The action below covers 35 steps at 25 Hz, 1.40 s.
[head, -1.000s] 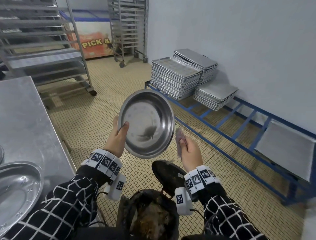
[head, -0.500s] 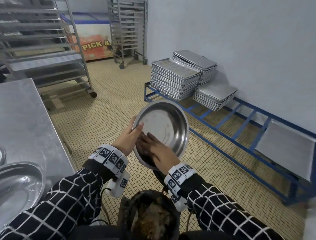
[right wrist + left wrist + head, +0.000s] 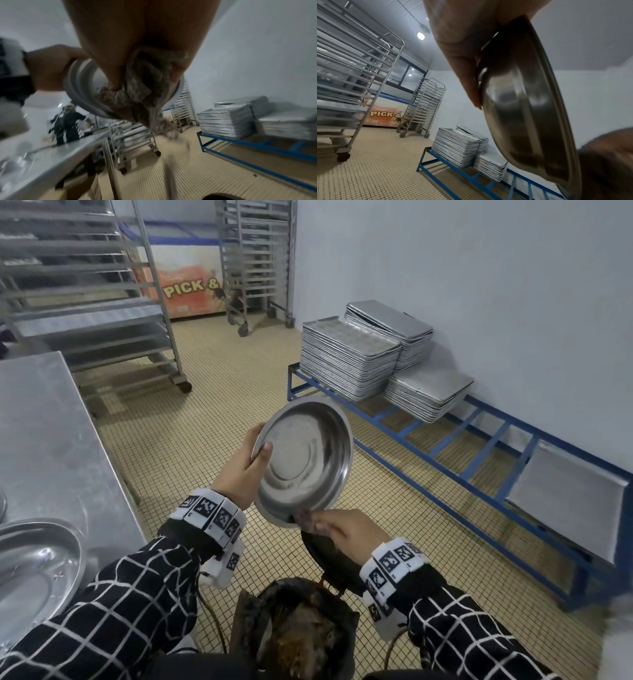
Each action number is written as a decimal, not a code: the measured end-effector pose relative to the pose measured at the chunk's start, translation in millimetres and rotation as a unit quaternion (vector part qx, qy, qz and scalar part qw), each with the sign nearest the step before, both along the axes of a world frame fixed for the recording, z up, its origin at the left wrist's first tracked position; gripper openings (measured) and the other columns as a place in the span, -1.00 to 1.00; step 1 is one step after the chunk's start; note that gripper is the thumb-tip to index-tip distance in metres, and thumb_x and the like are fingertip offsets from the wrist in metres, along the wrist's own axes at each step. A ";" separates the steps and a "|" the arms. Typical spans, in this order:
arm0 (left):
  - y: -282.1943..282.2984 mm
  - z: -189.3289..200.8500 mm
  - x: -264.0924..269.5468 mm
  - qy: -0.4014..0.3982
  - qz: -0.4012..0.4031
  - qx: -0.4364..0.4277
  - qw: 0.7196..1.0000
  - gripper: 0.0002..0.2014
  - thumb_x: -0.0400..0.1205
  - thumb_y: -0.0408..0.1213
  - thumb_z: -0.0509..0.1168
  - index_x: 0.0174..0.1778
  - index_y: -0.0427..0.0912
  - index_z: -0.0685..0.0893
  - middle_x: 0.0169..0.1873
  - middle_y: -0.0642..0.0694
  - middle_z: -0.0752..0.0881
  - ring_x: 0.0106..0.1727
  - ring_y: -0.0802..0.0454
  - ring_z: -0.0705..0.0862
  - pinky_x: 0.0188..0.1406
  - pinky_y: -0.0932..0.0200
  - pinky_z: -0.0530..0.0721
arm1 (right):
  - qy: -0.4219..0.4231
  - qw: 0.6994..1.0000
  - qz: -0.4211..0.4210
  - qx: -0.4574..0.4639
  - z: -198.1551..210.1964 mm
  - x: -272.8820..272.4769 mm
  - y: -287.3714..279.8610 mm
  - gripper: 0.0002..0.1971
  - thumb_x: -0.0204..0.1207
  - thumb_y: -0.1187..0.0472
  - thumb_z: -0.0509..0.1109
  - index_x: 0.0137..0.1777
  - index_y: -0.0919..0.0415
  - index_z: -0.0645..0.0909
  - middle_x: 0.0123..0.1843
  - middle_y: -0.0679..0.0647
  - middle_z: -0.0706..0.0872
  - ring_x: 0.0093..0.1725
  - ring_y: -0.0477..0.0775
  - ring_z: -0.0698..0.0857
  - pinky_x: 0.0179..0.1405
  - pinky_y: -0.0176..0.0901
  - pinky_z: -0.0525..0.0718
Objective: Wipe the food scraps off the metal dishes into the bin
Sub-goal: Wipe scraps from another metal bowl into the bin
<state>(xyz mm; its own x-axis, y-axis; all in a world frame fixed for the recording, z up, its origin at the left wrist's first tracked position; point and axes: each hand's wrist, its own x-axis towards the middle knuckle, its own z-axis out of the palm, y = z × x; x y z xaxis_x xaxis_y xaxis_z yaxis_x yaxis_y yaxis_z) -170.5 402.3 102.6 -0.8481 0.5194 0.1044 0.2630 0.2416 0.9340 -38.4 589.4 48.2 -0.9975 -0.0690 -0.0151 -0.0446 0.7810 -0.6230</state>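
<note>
A round metal dish is held tilted, its inside facing me, above the bin. My left hand grips its left rim, thumb inside, fingers behind. My right hand pinches a dirty greyish cloth at the dish's lower rim; the cloth hangs crumpled against the dish in the right wrist view. The dark bin holds brown scraps, and its black lid stands open below my right hand.
A steel table lies at my left with another metal dish on its near end. Wheeled tray racks stand behind. A blue frame along the right wall carries stacks of baking trays. Tiled floor lies between.
My right hand with the cloth has slid down from the inside of the dish to its lower rim. The dish has shifted slightly and tilted more.
</note>
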 end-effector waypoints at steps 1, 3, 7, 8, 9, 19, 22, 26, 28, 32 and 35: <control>-0.4 -1.2 -0.3 -0.003 0.002 -0.001 1.000 -0.40 0.63 0.24 -0.02 0.58 0.11 0.19 0.13 -0.11 0.71 -0.04 -0.05 0.78 -0.05 -0.21 0.77 | -0.005 0.997 -0.041 -0.060 5.0 1.0 0.2 -0.69 0.67 -0.04 0.19 0.34 -0.11 0.59 0.28 -0.10 0.70 0.20 -0.11 0.69 0.12 -0.32 0.63; 1.2 -0.2 2.0 0.004 0.013 -0.013 1.000 -0.39 0.62 0.24 -0.04 0.59 0.13 0.17 0.16 -0.15 0.69 -0.01 -0.05 0.76 0.01 -0.19 0.75 | 0.058 0.979 -0.144 -0.131 16.7 -6.9 -0.7 -0.66 0.66 -0.05 0.21 0.39 -0.07 0.56 0.27 -0.08 0.70 0.16 -0.13 0.70 0.03 -0.38 0.66; 9.6 2.6 9.5 0.021 0.020 -0.001 1.000 -0.52 0.71 0.10 -0.05 0.56 0.11 0.21 0.19 -0.10 0.66 0.05 0.02 0.72 -0.08 0.15 0.70 | 0.121 0.969 -0.176 -0.122 27.0 -33.0 -19.3 -0.65 0.69 0.07 0.19 0.42 0.08 0.54 0.28 -0.01 0.69 0.20 -0.05 0.66 0.25 -0.20 0.63; 10.8 4.5 10.0 0.013 0.021 0.015 1.000 -0.55 0.73 0.08 -0.05 0.55 0.11 0.23 0.22 -0.07 0.63 0.09 0.06 0.67 -0.07 0.20 0.67 | 0.090 0.980 -0.150 -0.094 23.3 -35.7 -27.9 -0.69 0.70 0.10 0.18 0.36 0.12 0.57 0.24 0.02 0.71 0.19 -0.03 0.67 0.26 -0.16 0.63; 11.2 6.4 8.5 0.003 0.021 0.027 0.999 -0.57 0.73 0.08 -0.04 0.53 0.13 0.24 0.22 -0.03 0.60 0.13 0.06 0.65 -0.03 0.18 0.68 | 0.066 0.988 -0.122 -0.062 17.7 -36.0 -35.4 -0.74 0.70 0.15 0.17 0.27 0.18 0.60 0.15 0.06 0.73 0.13 0.00 0.70 0.22 -0.16 0.65; 9.6 5.7 4.1 -0.237 0.158 0.092 0.954 -0.52 0.74 -0.02 0.07 0.57 0.03 0.17 0.25 -0.31 0.58 -0.01 -0.28 0.72 -0.10 -0.19 0.77 | 0.266 0.953 -0.092 0.109 -3.6 -12.9 -37.1 -0.70 0.63 -0.04 0.12 0.14 0.10 0.56 0.00 0.02 0.70 0.02 0.04 0.64 0.13 0.06 0.66; 10.5 4.1 14.3 -0.199 0.156 0.067 0.965 -0.33 0.72 -0.17 0.10 0.66 0.05 -0.15 0.59 -0.26 0.19 0.42 -0.24 0.44 0.30 -0.05 0.49 | 0.239 0.964 -0.107 0.047 20.1 -12.8 -20.9 -0.66 0.61 -0.06 0.07 0.12 0.10 0.57 0.01 -0.02 0.66 0.03 0.02 0.62 0.04 -0.15 0.62; -2.0 -2.0 16.4 0.064 0.089 -0.064 0.992 -0.58 0.72 0.10 -0.04 0.27 -0.04 0.55 0.30 -0.12 0.59 0.31 -0.08 0.55 0.36 -0.14 0.47 | 0.226 0.965 -0.113 -0.074 54.9 -8.1 -0.3 -0.73 0.68 0.02 0.13 0.13 0.13 0.59 -0.15 -0.10 0.68 -0.27 -0.18 0.70 -0.36 -0.44 0.64; -4.3 6.3 15.3 0.080 0.039 -0.089 0.992 -0.70 0.73 0.00 0.06 -0.13 -0.02 0.63 -0.19 -0.05 0.70 -0.14 -0.01 0.64 -0.04 0.03 0.58 | 0.208 0.962 -0.149 -0.096 60.6 -10.2 15.0 -0.71 0.68 0.04 0.11 0.17 0.14 0.59 -0.11 -0.11 0.69 -0.22 -0.26 0.68 -0.38 -0.50 0.61; 5.3 20.4 23.0 0.083 0.037 -0.090 0.992 -0.71 0.73 -0.07 0.11 -0.24 0.00 0.63 -0.36 -0.05 0.66 -0.30 0.05 0.60 -0.28 0.23 0.46 | 0.230 0.945 -0.225 -0.050 55.2 -23.7 29.4 -0.72 0.71 0.06 0.12 0.21 0.18 0.56 0.00 0.01 0.73 -0.10 -0.09 0.69 -0.22 -0.38 0.60; 15.1 19.3 29.2 0.036 0.079 -0.037 0.996 -0.72 0.74 -0.03 0.07 -0.14 0.02 0.64 -0.28 -0.05 0.70 -0.24 0.04 0.65 -0.27 0.24 0.49 | 0.238 0.917 -0.311 -0.074 45.9 -30.1 24.0 -0.64 0.71 0.07 0.11 0.41 0.19 0.48 0.23 0.05 0.67 0.14 -0.03 0.65 -0.03 -0.32 0.52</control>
